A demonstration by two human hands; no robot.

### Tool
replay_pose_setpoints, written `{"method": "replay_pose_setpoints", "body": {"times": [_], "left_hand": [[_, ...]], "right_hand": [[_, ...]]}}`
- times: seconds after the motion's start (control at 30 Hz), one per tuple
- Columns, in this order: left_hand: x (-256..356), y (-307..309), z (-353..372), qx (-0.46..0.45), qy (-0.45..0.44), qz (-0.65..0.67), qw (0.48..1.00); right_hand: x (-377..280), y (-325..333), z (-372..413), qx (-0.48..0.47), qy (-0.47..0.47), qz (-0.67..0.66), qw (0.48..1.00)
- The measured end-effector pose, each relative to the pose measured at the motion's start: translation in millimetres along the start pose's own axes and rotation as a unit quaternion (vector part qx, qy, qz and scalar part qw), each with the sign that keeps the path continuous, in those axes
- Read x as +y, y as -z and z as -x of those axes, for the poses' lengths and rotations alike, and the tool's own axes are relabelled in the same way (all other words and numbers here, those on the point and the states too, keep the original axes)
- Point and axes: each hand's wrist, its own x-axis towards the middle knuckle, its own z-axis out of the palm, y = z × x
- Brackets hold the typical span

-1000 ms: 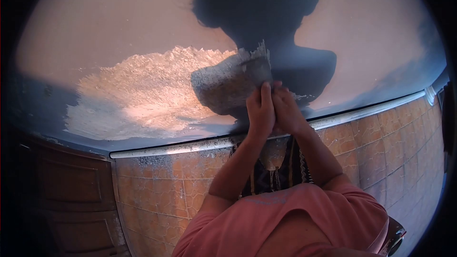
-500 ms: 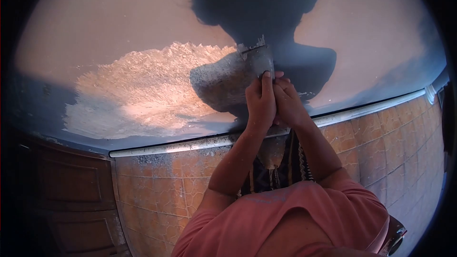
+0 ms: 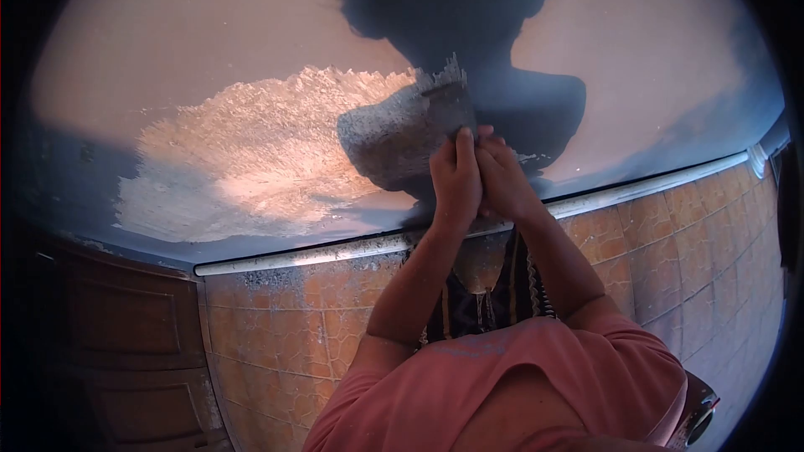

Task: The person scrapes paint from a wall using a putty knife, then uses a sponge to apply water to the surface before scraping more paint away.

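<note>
Grips the scraper [image 3: 450,99] with left hand [image 3: 456,177] and right hand [image 3: 502,182] clenched together on its handle; presses the blade edge to the painted surface [image 3: 653,59] at the right rim of the rough scraped patch [image 3: 251,151]; smooth paint open above and rightward; white moulding [image 3: 335,252] and tiled wall [image 3: 678,234] just below the wrists.

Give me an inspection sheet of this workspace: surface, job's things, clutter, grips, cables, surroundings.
Surface: ceiling, painted, with a rough pale scraped patch left of the hands.
Job's things: scraper, blade against the ceiling at the patch's right edge.
Clutter: nothing seen.
Grips: left hand and right hand clasped together on the scraper's handle, both shut.
Cables: nothing seen.
Surroundings: white moulding below the ceiling, tiled wall, wooden door at left; the person's shadow falls on the ceiling.
</note>
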Motion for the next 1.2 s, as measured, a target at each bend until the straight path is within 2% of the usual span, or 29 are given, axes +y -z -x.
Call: {"method": "replay_pose_setpoints", "body": {"times": [0.1,0.2,0.3,0.4,0.47,0.5,0.53,0.57,0.6,0.63,0.67,0.7,0.8,0.83,0.9,1.0,1.1,1.2], "left_hand": [[12,-3,-17,0.011,-0.03,-0.023,0.999],[11,-4,-6,0.033,0.007,-0.027,0.999],[1,-2,-7,0.027,-0.011,-0.071,0.997],[19,-6,-19,0.001,-0.029,-0.053,0.998],[6,0,-5,0.014,-0.016,-0.033,0.999],[3,0,-6,0.015,-0.017,-0.022,0.999],[4,-2,-10,0.023,-0.019,-0.028,0.999],[4,-3,-13,0.033,-0.017,-0.033,0.999],[3,-4,-14,0.045,-0.013,-0.036,0.998],[14,-7,-18,0.008,-0.007,-0.024,1.0],[35,-14,-26,-0.027,-0.003,-0.011,1.0],[49,-14,-30,-0.062,-0.001,0.002,0.998],[46,6,-27,-0.116,0.048,0.024,0.992],[32,16,-17,-0.086,0.034,0.009,0.996],[-2,39,5,-0.032,-0.001,-0.023,0.999],[-13,38,17,-0.108,-0.017,-0.158,0.981],[5,21,2,-0.094,-0.052,-0.309,0.945],[-1,27,-13,-0.097,-0.06,-0.152,0.982]], "right_hand": [[-13,-4,-13,0.016,0.007,-0.03,0.999],[-3,1,-12,-0.002,0.06,0.039,0.997],[13,-2,-14,0.066,0.095,0.024,0.993],[-19,1,-14,-0.003,-0.01,-0.021,1.0],[4,-1,-8,0.018,0.089,0.056,0.994],[13,2,-17,0.031,0.189,0.122,0.974],[23,5,-26,0.057,0.285,0.186,0.939],[32,11,-44,0.084,0.411,0.272,0.866],[26,11,-43,0.083,0.389,0.256,0.881],[19,10,-42,0.082,0.366,0.24,0.895],[-22,2,-27,0.055,0.192,0.118,0.973],[-44,-4,-20,0.025,0.009,-0.011,1.0],[-30,-9,-13,0.094,0.168,0.177,0.965],[-22,-10,-3,0.162,0.213,0.258,0.928],[-2,-11,10,0.294,0.302,0.404,0.812],[24,-4,6,0.277,0.163,0.528,0.786],[14,-9,8,0.256,0.198,0.494,0.807],[24,-1,7,0.2,0.257,0.458,0.827]]}}
